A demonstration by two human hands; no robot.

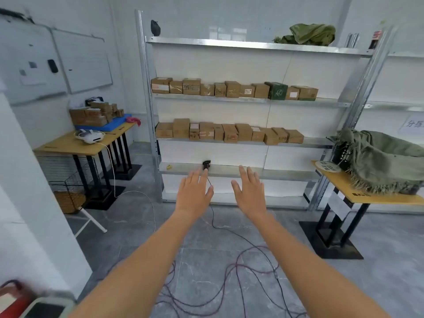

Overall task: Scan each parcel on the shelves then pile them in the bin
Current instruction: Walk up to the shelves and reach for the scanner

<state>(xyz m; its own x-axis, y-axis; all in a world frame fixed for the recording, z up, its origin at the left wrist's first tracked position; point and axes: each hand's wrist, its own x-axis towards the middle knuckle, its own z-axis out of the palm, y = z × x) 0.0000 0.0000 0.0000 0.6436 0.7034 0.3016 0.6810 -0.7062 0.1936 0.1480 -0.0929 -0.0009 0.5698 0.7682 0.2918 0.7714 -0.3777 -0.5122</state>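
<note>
Left hand (195,191) and right hand (250,191) stretched forward side by side, palms down, fingers straight and spread wide, holding nothing. Just beyond the left fingertips, a black scanner (206,165) on the low shelf (275,174), its cable (213,216) trailing down to the floor. Higher up, two rows of brown cardboard parcels: one on the upper shelf (234,90), one on the middle shelf (229,132), a single green box (276,90) among the upper row. Off to the right, a bin (344,154) draped in a green sack (385,159), set on a yellow tabletop (353,191). To the left, more parcels (96,113) on another tabletop (68,143).
</note>
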